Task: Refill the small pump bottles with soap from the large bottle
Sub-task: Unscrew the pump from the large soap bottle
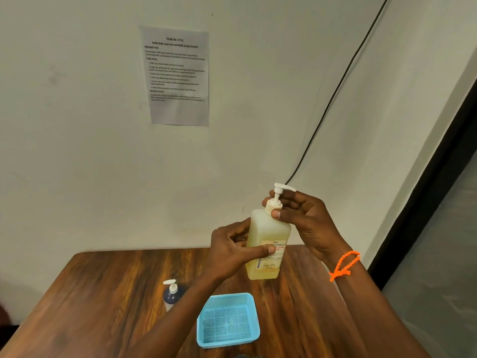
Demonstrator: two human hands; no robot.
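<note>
The large bottle (pixel 268 236), translucent with yellowish soap and a labelled front, is held upright in the air above the wooden table (pixel 103 293). My left hand (pixel 232 248) grips its body from the left, thumb across the label. My right hand (pixel 302 215) pinches the bottle's white pump collar (pixel 274 204), with the pump head (pixel 282 187) sticking out above my fingers. A small pump bottle (pixel 172 293) with dark blue contents and a white pump stands on the table, partly hidden by my left forearm.
A light blue mesh basket (pixel 228 320) sits on the table near the front, below the raised bottle. A printed sheet (pixel 178 76) is stuck on the wall and a black cable (pixel 335 91) runs down it. A dark door frame is at the right.
</note>
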